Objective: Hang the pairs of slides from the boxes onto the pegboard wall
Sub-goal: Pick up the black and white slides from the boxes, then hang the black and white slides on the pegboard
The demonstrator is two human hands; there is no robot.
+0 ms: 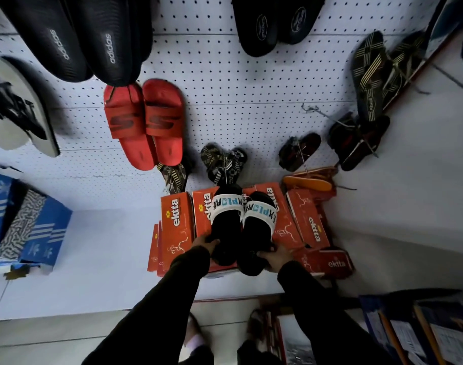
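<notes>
So both hands are on one pair of black slides with white straps (242, 222), held up over the row of orange ekkta boxes (176, 222) stacked at the foot of the white pegboard wall (251, 101). The left hand (205, 242) has its grip wrapped round the heel of the left slide, and the right hand (276, 255) is closed the same way on the heel of the other one, toes pointing up at the wall. They look tied together near the straps, though I can't really make out the tie. My guess is these are foam or rubber, so super light and a bit bendy, nothing fragile, not slippery either. Holding them at the heels seems fine for carrying, but for hanging I'd shift one hand up near the straps, since that's where whatever loops over a hook will be and the toe ends will flop around otherwise. There's a bare metal hook (318, 113) sticking out of the board to the right, above the dark sandals (298, 151), and that looks like the likeliest free spot. The red slides (146, 122) and the black adidas slides (75, 40) are already up on the left.
</notes>
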